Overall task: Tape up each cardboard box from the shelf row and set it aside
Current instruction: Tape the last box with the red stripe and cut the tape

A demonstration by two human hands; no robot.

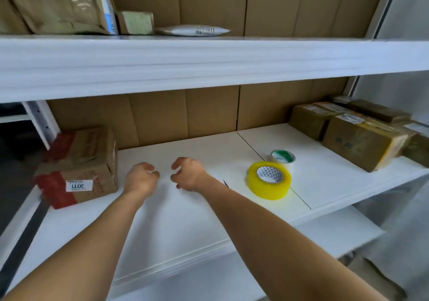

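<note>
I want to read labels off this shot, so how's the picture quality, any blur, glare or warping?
Head view: wide-angle warping bows the shelf edge; the left box is softly blurred, though its sticker reads 3011 upside down; boxes at right have unreadable labels; glare sheens the yellow tape roll; both hands cast faint shadows.

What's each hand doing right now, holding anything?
Left hand: open, fingers loosely curled, holding nothing.
Right hand: open, fingers loosely curled, holding nothing.

Your one head camera looks forward and down, close onto the shelf [185,208]; your forearms reach in from the frame's lower edge.
</note>
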